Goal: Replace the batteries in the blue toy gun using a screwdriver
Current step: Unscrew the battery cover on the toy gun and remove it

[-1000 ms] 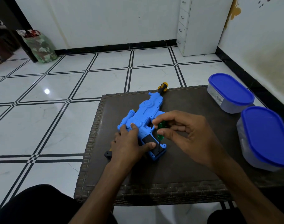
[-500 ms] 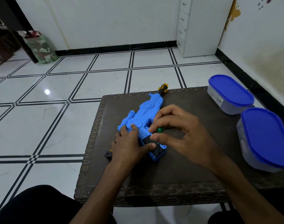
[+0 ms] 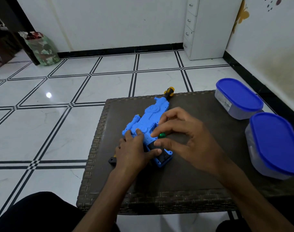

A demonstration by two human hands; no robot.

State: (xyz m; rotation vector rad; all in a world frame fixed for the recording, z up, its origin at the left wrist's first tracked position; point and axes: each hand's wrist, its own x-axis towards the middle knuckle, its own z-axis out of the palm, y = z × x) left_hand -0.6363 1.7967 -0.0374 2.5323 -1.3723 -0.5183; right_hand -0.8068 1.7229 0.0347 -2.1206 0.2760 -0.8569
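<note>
The blue toy gun (image 3: 149, 118) lies flat on the dark woven table (image 3: 201, 168), its yellow-and-black muzzle tip (image 3: 168, 91) pointing away from me. My left hand (image 3: 134, 151) presses on the rear of the gun, thumb against the black battery compartment (image 3: 161, 154). My right hand (image 3: 188, 138) pinches the green handle of a small screwdriver (image 3: 162, 135) between thumb and fingers, held upright over the compartment. The screwdriver's shaft and tip are hidden by my fingers.
Two clear containers with blue lids stand at the table's right side, one (image 3: 238, 97) farther and one (image 3: 275, 144) nearer. A small black part (image 3: 112, 160) lies left of my left wrist. A white drawer cabinet (image 3: 208, 27) stands by the far wall.
My right hand has lowered over the screwdriver and its fingers have shifted around the handle, so less of the green handle shows. The left hand and gun stay put.
</note>
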